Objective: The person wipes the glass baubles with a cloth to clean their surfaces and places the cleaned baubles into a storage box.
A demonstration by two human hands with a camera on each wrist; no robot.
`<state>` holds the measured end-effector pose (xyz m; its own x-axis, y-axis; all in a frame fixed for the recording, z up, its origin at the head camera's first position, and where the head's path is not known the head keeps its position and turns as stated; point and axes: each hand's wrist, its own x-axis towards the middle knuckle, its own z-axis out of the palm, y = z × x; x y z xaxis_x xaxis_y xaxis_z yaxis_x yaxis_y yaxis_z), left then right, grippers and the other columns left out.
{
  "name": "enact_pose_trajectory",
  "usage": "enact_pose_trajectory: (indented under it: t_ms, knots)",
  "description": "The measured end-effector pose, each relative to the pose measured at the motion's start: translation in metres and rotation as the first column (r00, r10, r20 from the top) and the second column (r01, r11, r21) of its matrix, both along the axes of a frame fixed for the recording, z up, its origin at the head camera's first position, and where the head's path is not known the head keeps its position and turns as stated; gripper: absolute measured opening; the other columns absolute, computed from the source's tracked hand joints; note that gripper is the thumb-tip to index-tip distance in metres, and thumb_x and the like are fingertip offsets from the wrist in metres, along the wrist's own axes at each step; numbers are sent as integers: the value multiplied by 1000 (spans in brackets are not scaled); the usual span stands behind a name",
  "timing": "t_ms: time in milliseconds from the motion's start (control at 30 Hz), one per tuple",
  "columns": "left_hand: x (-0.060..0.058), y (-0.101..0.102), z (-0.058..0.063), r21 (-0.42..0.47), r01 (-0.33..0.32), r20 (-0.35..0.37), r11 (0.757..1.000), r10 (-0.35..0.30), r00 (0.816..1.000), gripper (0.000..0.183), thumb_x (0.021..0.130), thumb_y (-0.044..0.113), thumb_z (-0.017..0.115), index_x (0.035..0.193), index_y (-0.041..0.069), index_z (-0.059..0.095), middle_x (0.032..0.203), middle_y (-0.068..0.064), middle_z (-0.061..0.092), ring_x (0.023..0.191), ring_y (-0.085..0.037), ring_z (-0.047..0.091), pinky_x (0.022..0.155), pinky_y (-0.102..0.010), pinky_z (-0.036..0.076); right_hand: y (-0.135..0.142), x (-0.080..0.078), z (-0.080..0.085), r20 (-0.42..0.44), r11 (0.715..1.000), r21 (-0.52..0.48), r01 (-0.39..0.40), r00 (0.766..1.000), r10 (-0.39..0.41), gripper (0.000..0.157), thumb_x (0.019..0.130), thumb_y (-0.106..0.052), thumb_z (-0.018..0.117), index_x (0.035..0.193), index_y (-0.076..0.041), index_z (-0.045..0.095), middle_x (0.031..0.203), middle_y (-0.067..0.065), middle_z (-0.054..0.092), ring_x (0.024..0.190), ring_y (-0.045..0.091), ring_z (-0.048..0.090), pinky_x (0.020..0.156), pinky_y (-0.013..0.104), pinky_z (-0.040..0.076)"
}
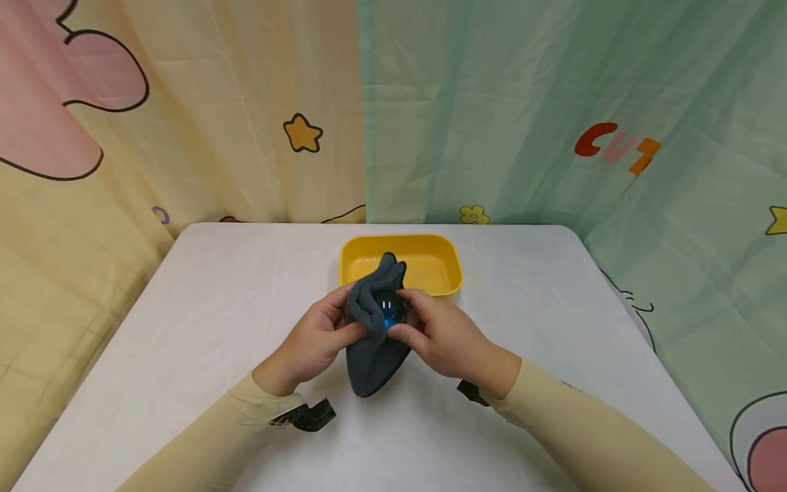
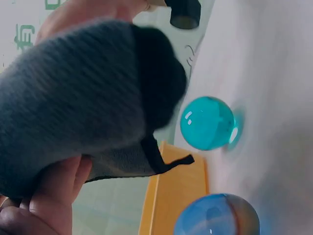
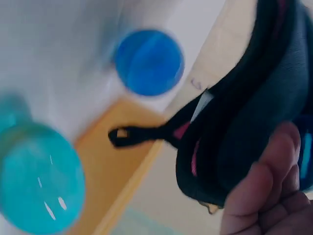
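In the head view my left hand [image 1: 313, 342] grips a dark grey cloth [image 1: 371, 365] by its left side, thumb in front. The cloth is folded around a shiny dark blue ball [image 1: 391, 307], which my right hand [image 1: 439, 331] pinches between thumb and fingers. Black edging and a hanging loop [image 3: 129, 136] show on the cloth in the right wrist view; only a sliver of the held ball [image 3: 306, 156] appears there. Fingers of the left hand [image 2: 56, 196] press into the cloth [image 2: 78, 93] in the left wrist view.
Beyond the hands, a yellow plastic basin [image 1: 399, 240] stands on the white-covered table [image 1: 522, 273]. Both wrist views show a teal ball [image 2: 207, 123] and a blue ball [image 2: 215, 218] near the basin; the head view hides them. Printed curtains [image 1: 492, 102] hang behind the table.
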<state>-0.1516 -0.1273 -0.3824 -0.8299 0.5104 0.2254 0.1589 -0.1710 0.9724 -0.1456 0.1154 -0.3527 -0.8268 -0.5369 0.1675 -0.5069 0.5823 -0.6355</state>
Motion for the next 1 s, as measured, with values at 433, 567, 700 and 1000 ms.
enact_pose_trajectory:
  t_ms: [433, 567, 700, 1000]
  knots:
    - [-1, 4, 2, 83, -4, 48, 997, 0, 999, 56, 106, 10, 62, 156, -3, 38, 143, -3, 59, 125, -12, 65, 104, -29, 57, -3, 4, 3, -200, 996, 88, 6, 980, 12, 73, 98, -18, 76, 154, -5, 32, 109, 6, 72, 88, 16, 69, 81, 30, 63]
    - [-1, 3, 3, 67, 2, 45, 998, -5, 999, 59, 105, 12, 64, 156, -4, 38, 144, 0, 59, 127, -10, 64, 106, -28, 55, -1, 1, 5, -284, 987, 157, 20, 959, 26, 64, 97, -20, 77, 150, -6, 43, 118, 8, 74, 93, 18, 71, 87, 33, 64]
    - [0, 4, 2, 30, -14, 24, 999, 13, 1000, 59, 105, 12, 65, 156, -3, 40, 142, -1, 61, 125, -9, 64, 105, -27, 56, 1, 0, 4, -252, 989, 150, 12, 967, 27, 64, 96, -24, 77, 148, -4, 46, 108, 4, 75, 86, 13, 69, 82, 28, 63]
    - [4, 8, -4, 10, -20, 38, 1000, 20, 999, 62, 103, 10, 67, 157, -1, 40, 143, -7, 59, 124, -9, 64, 106, -26, 55, 0, 3, -4, 140, 995, -85, 49, 989, -37, 30, 111, -29, 54, 127, -5, 63, 92, 2, 68, 82, 12, 63, 76, 29, 60]
